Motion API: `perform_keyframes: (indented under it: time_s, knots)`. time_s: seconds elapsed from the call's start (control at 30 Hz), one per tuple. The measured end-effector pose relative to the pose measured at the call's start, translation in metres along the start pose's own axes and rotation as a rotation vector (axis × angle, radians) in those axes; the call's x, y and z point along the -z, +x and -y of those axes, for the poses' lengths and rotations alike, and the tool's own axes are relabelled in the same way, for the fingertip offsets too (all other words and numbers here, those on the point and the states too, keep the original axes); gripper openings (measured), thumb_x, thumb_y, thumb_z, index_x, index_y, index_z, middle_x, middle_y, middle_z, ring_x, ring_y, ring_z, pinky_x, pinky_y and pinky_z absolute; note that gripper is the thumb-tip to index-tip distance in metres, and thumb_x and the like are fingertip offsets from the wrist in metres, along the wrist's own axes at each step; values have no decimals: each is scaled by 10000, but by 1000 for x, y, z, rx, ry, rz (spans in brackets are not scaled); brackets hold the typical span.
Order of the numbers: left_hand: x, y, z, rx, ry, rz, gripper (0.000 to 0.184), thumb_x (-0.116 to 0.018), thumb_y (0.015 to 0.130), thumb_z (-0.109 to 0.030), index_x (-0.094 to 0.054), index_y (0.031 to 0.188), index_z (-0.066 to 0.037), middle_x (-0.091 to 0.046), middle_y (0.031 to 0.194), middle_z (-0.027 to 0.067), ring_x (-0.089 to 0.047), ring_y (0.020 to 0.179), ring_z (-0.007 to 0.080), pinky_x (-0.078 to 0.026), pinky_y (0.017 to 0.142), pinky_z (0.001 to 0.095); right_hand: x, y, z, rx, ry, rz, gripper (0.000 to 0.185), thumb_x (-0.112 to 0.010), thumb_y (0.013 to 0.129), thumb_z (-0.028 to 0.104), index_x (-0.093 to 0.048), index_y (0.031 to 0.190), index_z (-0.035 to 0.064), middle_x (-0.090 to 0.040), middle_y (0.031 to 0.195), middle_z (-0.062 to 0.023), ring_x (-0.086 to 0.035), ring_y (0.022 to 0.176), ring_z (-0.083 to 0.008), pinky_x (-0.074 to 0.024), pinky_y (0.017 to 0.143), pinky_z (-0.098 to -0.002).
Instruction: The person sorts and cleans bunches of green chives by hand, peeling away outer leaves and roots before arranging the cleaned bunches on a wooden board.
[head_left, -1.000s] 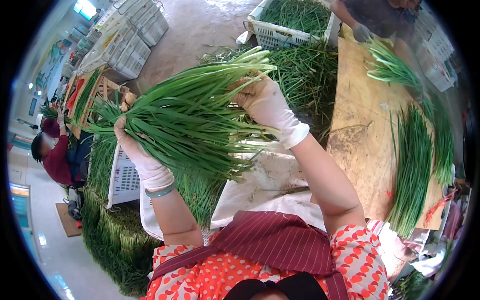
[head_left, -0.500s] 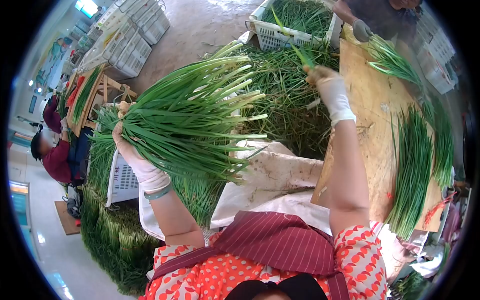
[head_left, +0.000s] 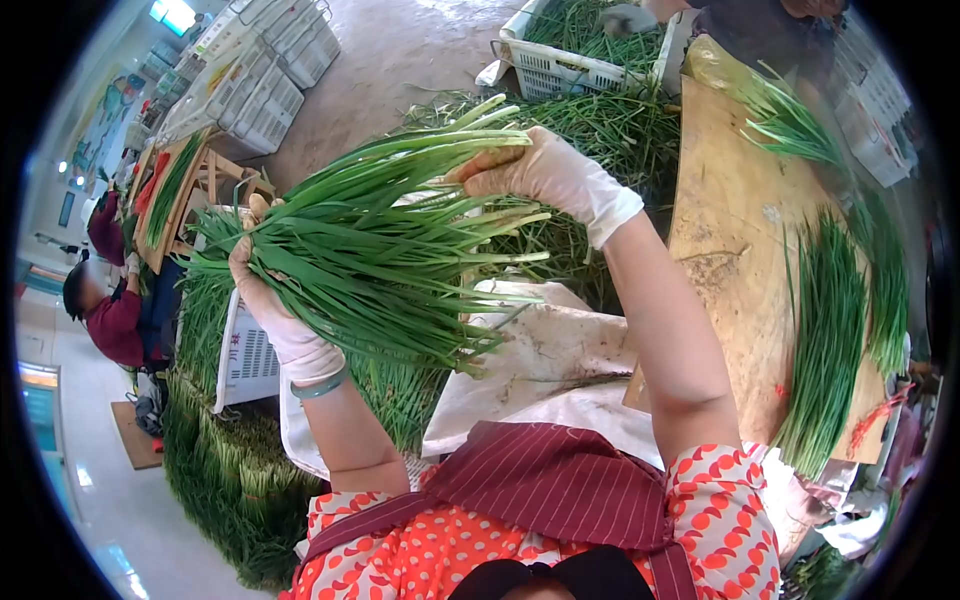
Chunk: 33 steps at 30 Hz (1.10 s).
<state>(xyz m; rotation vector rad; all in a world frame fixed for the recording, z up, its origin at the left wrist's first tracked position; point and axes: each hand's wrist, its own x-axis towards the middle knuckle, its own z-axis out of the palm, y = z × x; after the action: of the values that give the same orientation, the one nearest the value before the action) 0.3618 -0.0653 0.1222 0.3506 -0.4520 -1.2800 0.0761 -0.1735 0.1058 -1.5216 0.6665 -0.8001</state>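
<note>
A fanned bunch of long green stalks [head_left: 350,250] hangs in the air in front of me, leaf tips to the left and pale ends to the right. Gloved in white, my left hand [head_left: 270,290] is wrapped round its leafy left end. At the upper right of the bunch, my right hand [head_left: 540,175], also gloved, has its fingers pinched at the pale stalk ends. Below lies a stained white cloth [head_left: 540,350].
Loose greens [head_left: 610,130] are heaped beyond my right hand, before a white crate [head_left: 570,75]. On the right, a wooden board [head_left: 715,240] bears green stalks [head_left: 825,340]. A co-worker's gloved hand [head_left: 628,20] is over the crate. Bundled greens [head_left: 240,480] stand at lower left.
My right hand, which swung out right over the heap with a green piece, is back at the bunch's pale ends. The co-worker's hand has moved from the board to the crate.
</note>
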Motion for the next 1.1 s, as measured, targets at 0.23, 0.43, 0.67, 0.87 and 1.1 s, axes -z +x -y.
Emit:
perform_keyframes:
  time_s: [0.23,0.43,0.67,0.87,1.1]
  knots:
    - [7,4,0,-3,48,50,351,-455,870,-183,-586,1180,-81,-597,1208,87,-533,1141,244,-387,1024,453,-20,-10,-5,62,136,-246,229,-701,816,113,-671,1006,-12,-701,950,-68,-627,872,-107,-492,821,-244]
    - [6,2,-5,17,-17,-46,347,-500,832,-192,-601,1136,-59,-626,1125,131,-583,1050,272,-452,952,457,25,-32,-27,127,580,-644,243,-637,869,170,-633,1075,43,-667,899,-48,-614,864,-154,-443,912,-271]
    - [1,3,1,44,-116,-1,346,-490,834,-186,-601,1135,-56,-625,1129,123,-577,1062,265,-443,964,448,3,-48,13,34,2,-345,465,-693,836,194,-555,1266,82,-666,901,-23,-605,824,-57,-441,628,-182]
    - [-5,-1,2,-26,12,-41,338,-481,838,-169,-599,1134,-55,-625,1130,120,-576,1060,260,-438,972,444,-13,-28,13,-50,401,-293,548,-722,815,188,-511,1309,79,-644,806,9,-498,585,-22,-340,487,-153]
    - [-9,0,3,-2,-14,-11,325,-484,833,-151,-601,1121,-56,-632,1107,106,-572,1064,241,-434,979,436,-8,-30,22,-66,354,-198,468,-697,833,192,-545,1244,28,-645,800,-16,-487,573,-28,-385,513,-171]
